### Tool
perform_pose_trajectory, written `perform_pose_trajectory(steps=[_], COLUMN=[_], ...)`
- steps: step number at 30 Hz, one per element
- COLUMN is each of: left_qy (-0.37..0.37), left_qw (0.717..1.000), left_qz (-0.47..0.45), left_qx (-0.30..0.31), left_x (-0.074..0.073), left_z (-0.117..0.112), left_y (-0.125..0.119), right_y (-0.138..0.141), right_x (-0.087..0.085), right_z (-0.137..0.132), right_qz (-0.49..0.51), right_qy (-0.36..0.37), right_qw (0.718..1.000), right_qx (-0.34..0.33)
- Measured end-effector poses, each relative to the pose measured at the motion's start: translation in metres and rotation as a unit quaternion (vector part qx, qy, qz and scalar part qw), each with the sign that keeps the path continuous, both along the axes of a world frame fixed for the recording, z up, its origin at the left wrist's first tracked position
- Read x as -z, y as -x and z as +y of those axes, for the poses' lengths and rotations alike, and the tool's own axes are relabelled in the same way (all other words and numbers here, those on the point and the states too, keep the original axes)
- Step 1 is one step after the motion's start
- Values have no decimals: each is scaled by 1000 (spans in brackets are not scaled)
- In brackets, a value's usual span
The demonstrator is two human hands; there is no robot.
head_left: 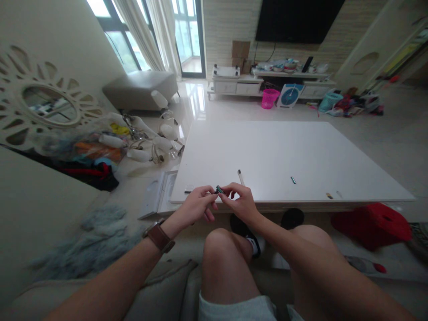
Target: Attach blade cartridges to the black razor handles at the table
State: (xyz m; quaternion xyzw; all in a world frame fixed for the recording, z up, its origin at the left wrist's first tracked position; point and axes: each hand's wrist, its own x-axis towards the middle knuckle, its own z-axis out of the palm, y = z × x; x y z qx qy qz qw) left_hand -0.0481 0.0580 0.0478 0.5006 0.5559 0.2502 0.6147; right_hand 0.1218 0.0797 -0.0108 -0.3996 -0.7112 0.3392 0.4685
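Over the near edge of a white table point(267, 151), my two hands meet at a small dark piece with a greenish side point(220, 190); its exact kind is too small to make out. My left hand point(199, 204) pinches its left end between thumb and fingers. My right hand point(240, 200) grips the right end with thumb and forefinger. Just beyond my right hand lies a slim white stick with a dark tip point(240, 176). A small dark green piece point(293, 180) rests farther right. Left of my hands is a thin black strip point(188, 192).
Two tiny items, one dark and yellowish point(329, 195), lie near the table's right front edge. A white box point(157, 194) stands beside the left corner. A chandelier point(150, 142) sits on the floor to the left. A red object point(374, 225) is below at right.
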Motion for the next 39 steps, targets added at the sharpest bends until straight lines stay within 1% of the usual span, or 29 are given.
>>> perform_pose_trajectory(steps=[8,16,23,32,36,39], left_qy=[-6,-5,-2,-48,-59,-56], left_qw=[1000,1000,1000,998,997,997], left_qz=[-9,-11,-16,14,22,34], left_qx=[2,1,-4,35,45,40], left_x=[4,3,8,17,15,12], left_z=[0,0,0,2,3,3], left_y=[1,1,1,4,4,3], right_y=[0,-1,2,1,1,0], right_x=[0,2,3,4,5,5], right_z=[-1,-1,-2,-2,-2,-2], right_qz=[4,4,-2,-5,-8,-7], right_qy=[7,-14,-25,-19,-17,-16], right_qw=[1000,1000,1000,1000,1000,1000], right_qx=[-1,7,12,8,4,2])
